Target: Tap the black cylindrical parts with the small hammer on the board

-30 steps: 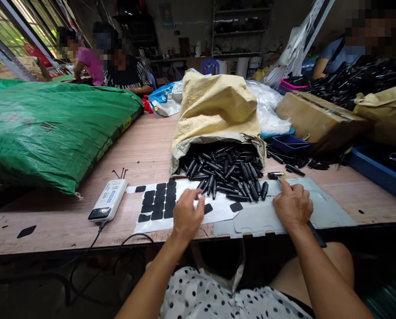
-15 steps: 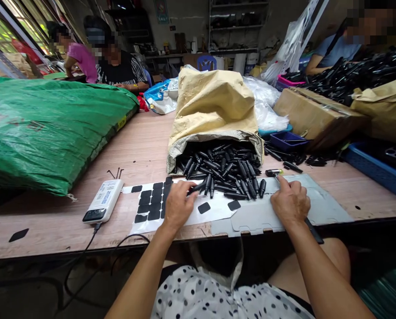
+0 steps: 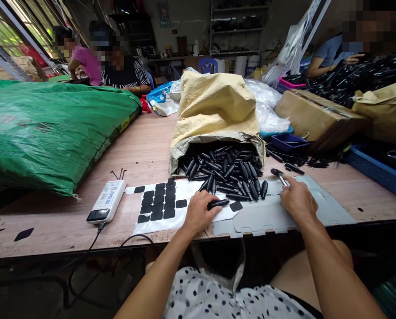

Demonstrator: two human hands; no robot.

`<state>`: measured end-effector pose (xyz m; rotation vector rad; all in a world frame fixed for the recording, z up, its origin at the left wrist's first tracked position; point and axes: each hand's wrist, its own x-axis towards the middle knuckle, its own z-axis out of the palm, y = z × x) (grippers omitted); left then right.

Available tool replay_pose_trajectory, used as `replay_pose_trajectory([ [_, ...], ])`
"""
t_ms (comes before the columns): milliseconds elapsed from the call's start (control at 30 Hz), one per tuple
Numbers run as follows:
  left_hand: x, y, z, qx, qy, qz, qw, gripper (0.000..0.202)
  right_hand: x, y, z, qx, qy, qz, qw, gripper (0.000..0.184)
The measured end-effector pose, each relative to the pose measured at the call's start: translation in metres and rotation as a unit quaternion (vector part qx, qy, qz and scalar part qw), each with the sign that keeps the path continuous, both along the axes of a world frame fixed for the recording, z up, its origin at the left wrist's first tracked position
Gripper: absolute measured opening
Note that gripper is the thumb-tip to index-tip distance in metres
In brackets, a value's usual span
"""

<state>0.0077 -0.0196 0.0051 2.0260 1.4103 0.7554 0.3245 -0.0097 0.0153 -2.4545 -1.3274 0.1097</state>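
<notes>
My left hand (image 3: 199,212) is closed on a black pen-like tube (image 3: 218,204), which lies nearly level over the white sheet (image 3: 184,221). My right hand (image 3: 298,198) grips a small hammer (image 3: 279,174) by its metal shaft; its dark head points away from me, above the grey board (image 3: 327,201). Between and beyond my hands, a heap of black tubes (image 3: 229,170) spills from the mouth of a tan sack (image 3: 218,97). Rounded black stickers (image 3: 158,198) stand in rows on the sheet left of my left hand. A loose one (image 3: 236,206) lies beside the tube.
A white power bank (image 3: 106,200) with a cable stands left, near a big green sack (image 3: 55,133). At right are a cardboard box (image 3: 320,113), a small purple tray (image 3: 289,142) and a blue tray (image 3: 367,166). Other people sit beyond the table.
My left hand has moved right, away from the sticker rows, carrying a tube from the heap's edge. My right hand has turned the hammer, so its head now shows dark and farther from me.
</notes>
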Motion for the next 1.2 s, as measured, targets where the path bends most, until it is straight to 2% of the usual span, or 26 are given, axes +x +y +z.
replay_pose_trajectory([
  [100, 0.001, 0.003, 0.002, -0.053, -0.011, 0.009, 0.999, 0.019, -0.008, -0.018, 0.008, 0.106, 0.054, 0.016, 0.993, 0.052],
  [167, 0.003, 0.005, 0.002, -0.068, -0.014, 0.017, 0.997, 0.02, -0.025, -0.035, 0.011, 0.173, 0.115, 0.062, 0.976, 0.052],
  [200, 0.004, 0.006, 0.002, -0.067, -0.015, 0.023, 0.997, 0.02, -0.035, -0.044, 0.011, 0.191, 0.145, 0.105, 0.965, 0.051],
  [333, 0.007, 0.005, -0.003, -0.043, -0.011, 0.041, 0.998, 0.021, -0.084, -0.074, 0.011, 0.169, 0.192, 0.305, 0.917, 0.042],
  [433, 0.005, 0.003, -0.005, -0.015, 0.005, 0.029, 0.999, 0.021, -0.109, -0.085, 0.009, 0.163, 0.167, 0.357, 0.904, 0.042],
  [567, 0.003, 0.0, -0.007, 0.017, 0.015, 0.008, 1.0, 0.023, -0.122, -0.09, 0.002, 0.208, 0.111, 0.36, 0.903, 0.045],
  [700, 0.003, 0.0, -0.008, 0.025, 0.025, 0.011, 0.999, 0.02, -0.124, -0.09, -0.003, 0.177, 0.063, 0.37, 0.91, 0.045],
  [900, 0.003, 0.0, -0.007, 0.022, 0.026, 0.007, 0.999, 0.022, -0.118, -0.089, -0.004, 0.222, 0.091, 0.355, 0.904, 0.045],
  [1033, 0.004, -0.001, -0.006, 0.02, 0.024, 0.014, 0.999, 0.021, -0.114, -0.09, -0.006, 0.183, 0.11, 0.369, 0.905, 0.044],
  [1133, 0.004, -0.001, -0.006, 0.02, 0.022, 0.015, 0.999, 0.021, -0.095, -0.082, 0.002, 0.201, 0.098, 0.324, 0.919, 0.042],
  [1200, 0.005, -0.002, -0.005, 0.02, 0.021, 0.017, 0.999, 0.021, -0.071, -0.07, 0.011, 0.22, 0.055, 0.242, 0.944, 0.044],
])
